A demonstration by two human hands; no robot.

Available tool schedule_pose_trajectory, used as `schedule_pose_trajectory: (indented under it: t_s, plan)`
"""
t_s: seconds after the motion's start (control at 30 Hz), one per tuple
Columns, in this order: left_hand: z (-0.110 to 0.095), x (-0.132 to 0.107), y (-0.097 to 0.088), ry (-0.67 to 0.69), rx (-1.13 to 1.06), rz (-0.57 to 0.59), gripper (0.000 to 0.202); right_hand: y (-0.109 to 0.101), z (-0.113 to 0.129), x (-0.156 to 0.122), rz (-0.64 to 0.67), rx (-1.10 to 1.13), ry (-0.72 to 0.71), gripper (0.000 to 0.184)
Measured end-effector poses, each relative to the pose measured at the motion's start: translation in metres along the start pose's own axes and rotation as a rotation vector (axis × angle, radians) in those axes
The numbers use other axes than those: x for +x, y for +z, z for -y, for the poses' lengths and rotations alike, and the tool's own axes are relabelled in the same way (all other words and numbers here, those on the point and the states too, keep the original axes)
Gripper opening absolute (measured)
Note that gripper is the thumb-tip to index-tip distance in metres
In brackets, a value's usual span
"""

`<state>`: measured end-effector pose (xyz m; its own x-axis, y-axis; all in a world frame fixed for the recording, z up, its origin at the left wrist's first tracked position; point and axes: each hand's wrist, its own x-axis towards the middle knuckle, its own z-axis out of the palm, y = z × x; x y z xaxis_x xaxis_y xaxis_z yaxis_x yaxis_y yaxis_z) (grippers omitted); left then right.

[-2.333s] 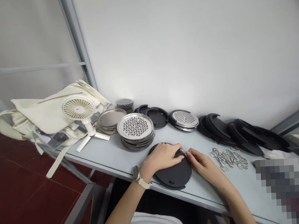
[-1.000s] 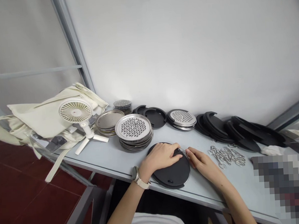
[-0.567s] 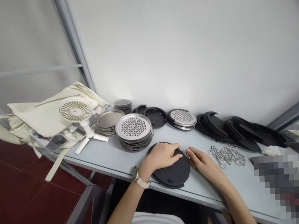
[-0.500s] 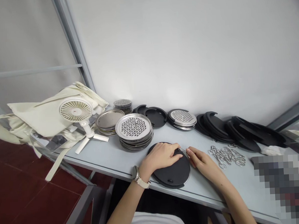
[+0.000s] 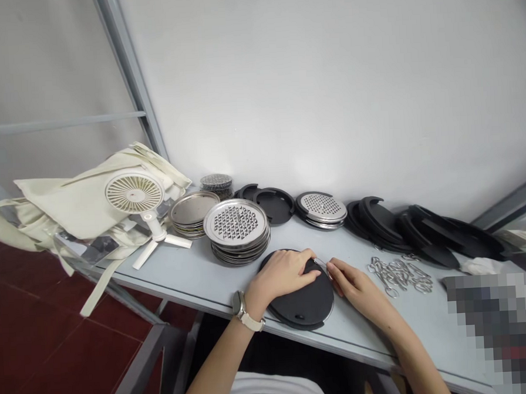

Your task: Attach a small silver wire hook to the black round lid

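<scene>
A round black disc [image 5: 306, 300] lies flat on the grey table [image 5: 196, 274] near its front edge. My left hand [image 5: 282, 273], with a watch on the wrist, presses down on the disc's upper left part, fingers curled over it. My right hand [image 5: 353, 283] pinches a small metal ring clip [image 5: 322, 262] at the disc's upper right rim. Fingertips of both hands almost meet there.
A pile of metal clips [image 5: 399, 274] lies right of my hands. Stacks of perforated steel discs [image 5: 237, 229], plain metal discs [image 5: 192, 212] and black discs [image 5: 423, 232] line the wall. A small white fan [image 5: 135, 195] and a cream cloth bag [image 5: 69, 201] sit at left.
Both hands have stayed on the black disc at its upper right rim. Only the view has shifted slightly.
</scene>
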<state>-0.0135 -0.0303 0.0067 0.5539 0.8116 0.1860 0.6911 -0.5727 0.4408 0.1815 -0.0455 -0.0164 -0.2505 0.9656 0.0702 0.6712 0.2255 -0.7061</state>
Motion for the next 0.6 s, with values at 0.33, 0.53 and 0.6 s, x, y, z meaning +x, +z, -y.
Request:
schedule_pose_trajectory:
  t_s: [0.33, 0.53, 0.6]
  plan:
    - [0.0008, 0.0006, 0.0005, 0.016, 0.007, 0.008, 0.029, 0.001, 0.0029, -0.0008, 0.011, -0.045, -0.011, 0.035]
    - [0.0014, 0.0011, 0.0013, 0.033, 0.014, -0.003, 0.027, 0.0011, 0.0011, -0.001, 0.003, -0.028, -0.003, 0.034]
    - [0.0015, 0.0012, 0.0017, 0.035, 0.017, -0.003, 0.026, 0.0013, 0.0007, -0.0013, 0.01, -0.022, 0.001, 0.034]
